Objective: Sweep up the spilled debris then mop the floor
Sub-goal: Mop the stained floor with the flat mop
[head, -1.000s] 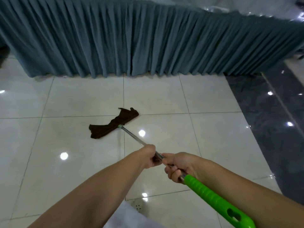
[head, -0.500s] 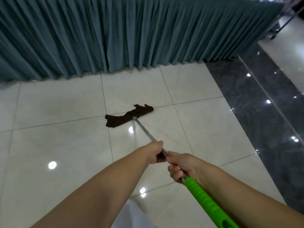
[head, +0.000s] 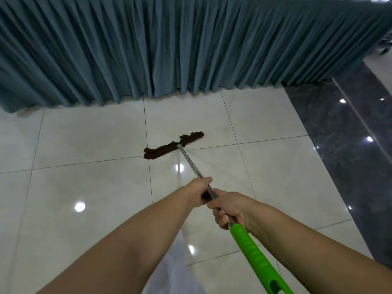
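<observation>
Both hands grip mop; green handle's end apparently cropped.

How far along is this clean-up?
No debris shows on the white tiles, so sweeping looks finished. Mopping is underway: the left hand and right hand grip the mop handle, its brown mop head on the floor. How much remains cannot be told.

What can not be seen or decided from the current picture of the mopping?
- Head view: the green grip end is cut off by the bottom edge.
- The metal pole section inside the left hand and right hand is hidden by the fingers.
- Whatever stands behind the teal skirt is covered.
- Floor wetness: indistinguishable from glare.
</observation>
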Available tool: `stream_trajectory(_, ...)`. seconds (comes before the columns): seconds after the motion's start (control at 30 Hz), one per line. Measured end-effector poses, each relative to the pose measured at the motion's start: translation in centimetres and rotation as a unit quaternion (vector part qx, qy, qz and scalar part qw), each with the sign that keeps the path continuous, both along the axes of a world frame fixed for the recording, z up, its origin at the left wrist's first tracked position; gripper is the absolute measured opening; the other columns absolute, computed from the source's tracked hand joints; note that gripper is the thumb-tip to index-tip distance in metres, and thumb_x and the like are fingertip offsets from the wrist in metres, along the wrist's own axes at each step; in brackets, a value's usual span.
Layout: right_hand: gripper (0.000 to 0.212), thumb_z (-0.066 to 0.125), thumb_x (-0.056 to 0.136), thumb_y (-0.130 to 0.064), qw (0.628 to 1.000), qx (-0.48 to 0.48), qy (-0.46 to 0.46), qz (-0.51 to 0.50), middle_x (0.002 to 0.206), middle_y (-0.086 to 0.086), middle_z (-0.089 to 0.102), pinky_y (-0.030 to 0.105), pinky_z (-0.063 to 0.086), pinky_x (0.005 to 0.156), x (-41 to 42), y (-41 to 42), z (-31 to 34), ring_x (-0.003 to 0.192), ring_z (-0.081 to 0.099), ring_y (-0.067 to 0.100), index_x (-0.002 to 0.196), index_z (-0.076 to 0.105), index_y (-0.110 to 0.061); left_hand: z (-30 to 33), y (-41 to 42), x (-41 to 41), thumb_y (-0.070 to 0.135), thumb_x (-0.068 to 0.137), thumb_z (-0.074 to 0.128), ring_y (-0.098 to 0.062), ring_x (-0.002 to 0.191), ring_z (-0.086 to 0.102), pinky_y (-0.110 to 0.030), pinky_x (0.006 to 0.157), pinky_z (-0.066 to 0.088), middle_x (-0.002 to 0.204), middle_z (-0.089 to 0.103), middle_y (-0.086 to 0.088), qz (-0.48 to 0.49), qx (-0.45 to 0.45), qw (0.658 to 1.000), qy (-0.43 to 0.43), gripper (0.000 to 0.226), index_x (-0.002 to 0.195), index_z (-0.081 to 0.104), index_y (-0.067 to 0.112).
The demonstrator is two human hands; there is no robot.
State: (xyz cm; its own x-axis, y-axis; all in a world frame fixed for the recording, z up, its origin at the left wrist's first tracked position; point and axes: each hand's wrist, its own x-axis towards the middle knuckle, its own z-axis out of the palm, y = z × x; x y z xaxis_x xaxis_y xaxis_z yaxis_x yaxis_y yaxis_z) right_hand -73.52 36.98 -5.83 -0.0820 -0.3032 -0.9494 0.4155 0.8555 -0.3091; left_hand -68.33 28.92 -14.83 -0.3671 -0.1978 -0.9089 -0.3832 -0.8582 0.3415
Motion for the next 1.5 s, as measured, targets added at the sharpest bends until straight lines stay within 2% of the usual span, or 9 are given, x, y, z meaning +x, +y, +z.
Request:
stream_trajectory(0.23, 0.051, 0.042, 0.093, 0.002, 0.999, 0.016, 0.025, 0.035, 0.052, 0.001, 0.034, 0.012, 0.028, 0.032, -5.2, -10.2, 0.8, 0.033, 0.031, 0.006, 0.126, 0.054, -0.035, -0.5, -10.2, -4.7, 0.026, 0.100, 0.045, -0.022, 0.070, 0.060, -0.032, 0.066, 0.051, 0.080, 0.058, -0.011, 0.032, 0.011, 0.999, -0.004, 0.039, 0.126, 0.050, -0.002)
stream_trajectory(0.4, 0.056, 0.044, 0.093, 0.001, 0.997, 0.022, 0.034, 0.058, 0.050, 0.000, 0.036, 0.013, 0.032, 0.034, -8.0, -18.0, 1.1, 0.035, 0.033, 0.006, 0.133, 0.048, -0.039, -0.2, -17.5, -7.3, 0.026, 0.100, 0.045, -0.021, 0.068, 0.058, -0.029, 0.053, 0.049, 0.079, 0.057, -0.011, 0.057, 0.020, 0.998, -0.011, 0.030, 0.114, 0.052, 0.000)
stream_trajectory(0.63, 0.048, 0.044, 0.093, 0.000, 0.993, 0.028, 0.038, 0.109, 0.051, 0.000, 0.036, 0.013, 0.033, 0.035, -11.5, -24.6, 1.9, 0.037, 0.033, 0.006, 0.124, 0.054, -0.035, 0.1, -23.8, -10.4, 0.025, 0.101, 0.044, -0.021, 0.066, 0.059, -0.029, 0.051, 0.049, 0.077, 0.058, -0.012, 0.079, 0.027, 0.996, -0.007, 0.027, 0.107, 0.050, 0.000)
stream_trajectory(0.83, 0.056, 0.044, 0.094, -0.001, 0.981, 0.035, 0.064, 0.181, 0.055, 0.001, 0.037, 0.014, 0.034, 0.035, -14.7, -27.3, 3.0, 0.038, 0.033, 0.007, 0.132, 0.046, -0.041, 0.2, -26.6, -13.0, 0.020, 0.102, 0.042, -0.022, 0.066, 0.058, -0.035, 0.074, 0.052, 0.078, 0.055, -0.014, 0.100, 0.069, 0.992, 0.022, 0.023, 0.104, 0.046, -0.002)
stream_trajectory(1.0, 0.067, 0.052, 0.093, -0.004, 0.961, 0.043, 0.090, 0.260, 0.057, 0.001, 0.041, 0.015, 0.036, 0.035, -18.6, -30.8, 3.5, 0.035, 0.037, 0.005, 0.145, 0.029, -0.040, 0.0, -30.0, -16.2, 0.007, 0.100, 0.044, -0.019, 0.065, 0.055, -0.024, 0.040, 0.055, 0.076, 0.052, -0.015, 0.163, 0.074, 0.983, 0.041, 0.018, 0.085, 0.045, -0.003)
stream_trajectory(1.13, 0.055, 0.049, 0.095, -0.003, 0.952, 0.036, 0.059, 0.298, 0.055, 0.000, 0.037, 0.014, 0.033, 0.033, -23.1, -34.8, 4.8, 0.039, 0.033, 0.005, 0.135, 0.041, -0.040, 0.2, -33.0, -19.5, 0.007, 0.099, 0.045, -0.016, 0.063, 0.051, -0.024, 0.041, 0.055, 0.085, 0.052, -0.016, 0.205, 0.084, 0.973, 0.060, 0.014, 0.089, 0.047, -0.003)
stream_trajectory(1.27, 0.040, 0.046, 0.096, -0.003, 0.934, 0.038, 0.036, 0.354, 0.054, 0.000, 0.033, 0.012, 0.032, 0.032, -27.2, -38.6, 5.5, 0.038, 0.031, 0.005, 0.114, 0.046, -0.038, 1.2, -35.6, -22.9, 0.006, 0.100, 0.043, -0.014, 0.057, 0.049, -0.023, 0.039, 0.054, 0.070, 0.047, -0.011, 0.253, 0.084, 0.962, 0.067, 0.021, 0.080, 0.046, -0.001)
stream_trajectory(1.37, 0.042, 0.047, 0.095, -0.003, 0.913, 0.043, 0.033, 0.404, 0.053, 0.000, 0.035, 0.013, 0.034, 0.033, -29.5, -41.0, 5.6, 0.040, 0.032, 0.005, 0.116, 0.045, -0.039, 1.6, -36.9, -24.7, 0.007, 0.100, 0.043, -0.012, 0.047, 0.053, -0.021, 0.037, 0.052, 0.069, 0.047, -0.009, 0.291, 0.080, 0.951, 0.063, 0.022, 0.079, 0.047, 0.001)
stream_trajectory(1.5, 0.055, 0.050, 0.095, -0.005, 0.872, 0.045, 0.048, 0.485, 0.052, 0.001, 0.039, 0.016, 0.036, 0.036, -31.4, -44.1, 5.6, 0.039, 0.035, 0.006, 0.135, 0.038, -0.041, 2.0, -38.2, -25.8, 0.007, 0.099, 0.046, -0.013, 0.058, 0.047, -0.022, 0.037, 0.052, 0.068, 0.046, -0.008, 0.365, 0.086, 0.925, 0.058, 0.020, 0.080, 0.047, 0.002)
